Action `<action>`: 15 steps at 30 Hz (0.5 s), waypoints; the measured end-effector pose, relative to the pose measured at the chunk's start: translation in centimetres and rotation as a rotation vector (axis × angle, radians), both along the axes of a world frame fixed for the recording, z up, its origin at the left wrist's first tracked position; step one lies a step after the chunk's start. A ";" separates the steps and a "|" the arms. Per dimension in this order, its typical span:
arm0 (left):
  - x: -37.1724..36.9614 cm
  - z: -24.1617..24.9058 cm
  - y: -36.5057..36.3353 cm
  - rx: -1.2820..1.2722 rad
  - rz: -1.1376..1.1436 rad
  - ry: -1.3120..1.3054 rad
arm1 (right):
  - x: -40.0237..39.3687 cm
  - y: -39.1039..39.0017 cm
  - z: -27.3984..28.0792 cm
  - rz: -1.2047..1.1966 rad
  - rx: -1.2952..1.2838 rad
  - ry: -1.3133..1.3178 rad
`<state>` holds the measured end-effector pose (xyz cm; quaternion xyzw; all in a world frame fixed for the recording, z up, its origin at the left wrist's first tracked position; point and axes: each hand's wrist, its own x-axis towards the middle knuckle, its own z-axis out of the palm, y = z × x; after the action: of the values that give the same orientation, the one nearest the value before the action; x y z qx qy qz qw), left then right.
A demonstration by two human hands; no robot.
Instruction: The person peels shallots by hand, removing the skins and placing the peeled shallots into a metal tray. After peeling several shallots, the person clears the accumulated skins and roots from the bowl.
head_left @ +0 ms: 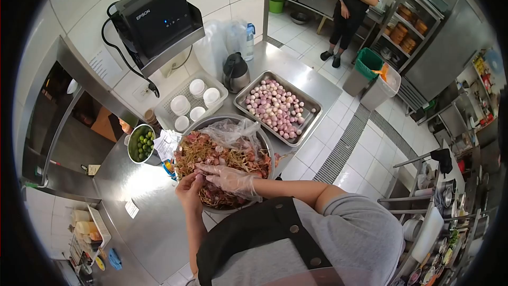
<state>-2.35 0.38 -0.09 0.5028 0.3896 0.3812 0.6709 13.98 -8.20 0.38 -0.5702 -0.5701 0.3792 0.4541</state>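
Observation:
Over a large metal bowl (271, 151) of unpeeled shallots (198, 145), with dry skins and stringy roots, my two hands meet. My bare left hand (190, 189) pinches a small purple-pink shallot (199, 177), partly hidden by the fingers. My right hand (230, 180), in a clear plastic glove, has its fingertips closed in against the same shallot. A crumpled clear plastic bag (230, 131) lies on the far side of the bowl. Beyond it, a steel tray (302, 140) holds many peeled shallots (272, 103).
A pot of green limes (142, 145), papers (168, 142) and a basket of white cups (225, 92) stand near the bowl. A thermos jug (236, 73) is behind. An Epson printer (153, 21) hangs on the wall. Another person (354, 10) stands across the room near bins (381, 90).

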 end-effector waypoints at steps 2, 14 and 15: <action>-0.1 -0.1 0.1 -0.095 0.000 -0.061 | 0.0 0.4 0.0 0.082 -0.012 0.179; 0.2 -2.1 -0.2 -0.236 0.125 -0.213 | 0.5 1.0 -0.1 0.070 0.008 0.177; 0.2 -2.2 -0.2 -0.232 0.126 -0.219 | 0.5 1.0 -0.7 0.071 0.007 0.178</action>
<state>-2.17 0.22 -2.25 0.3518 0.3865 0.4274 0.7377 14.49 -7.16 -0.36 -0.5123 -0.5486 0.4420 0.4912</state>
